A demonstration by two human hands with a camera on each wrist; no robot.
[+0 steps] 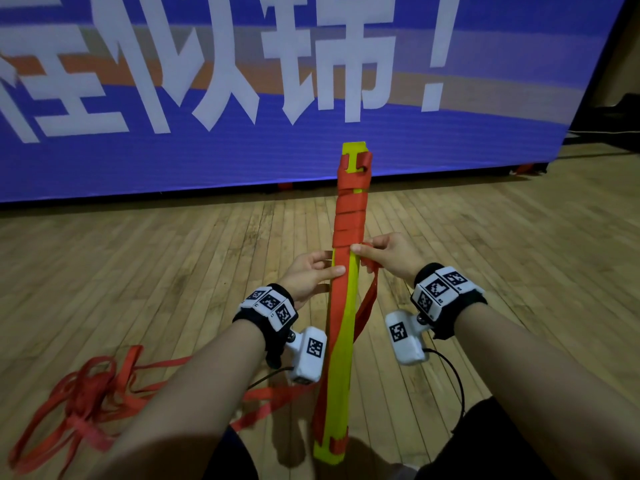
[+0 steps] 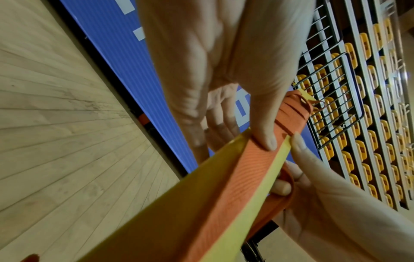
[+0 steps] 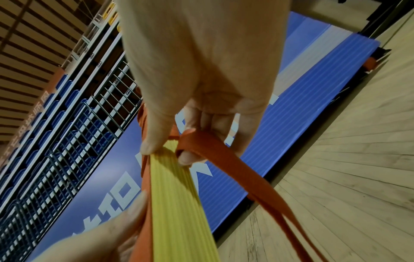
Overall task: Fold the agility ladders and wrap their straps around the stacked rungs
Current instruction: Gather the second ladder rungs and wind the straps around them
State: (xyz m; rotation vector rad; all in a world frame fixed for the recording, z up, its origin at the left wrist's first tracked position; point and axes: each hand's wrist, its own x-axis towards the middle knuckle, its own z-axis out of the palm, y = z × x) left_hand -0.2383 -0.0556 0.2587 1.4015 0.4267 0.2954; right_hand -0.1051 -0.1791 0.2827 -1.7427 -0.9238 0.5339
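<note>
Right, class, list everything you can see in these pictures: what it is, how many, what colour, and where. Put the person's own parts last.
stacked rungs: one bundle, yellow, held upright in front of the person, far half wrapped.
strap: red, wound round the bundle's far half; a free length hangs from the right hand.
loose straps: a red tangle on the floor at the left.
banner: one, blue with white characters, standing across the far floor.
floor: wooden boards, tan.
seats: many, yellow, in rows behind railings.
wrist cameras: two, white, marker tags.
left hand: grips the bundle.
right hand: pinches the strap.
</note>
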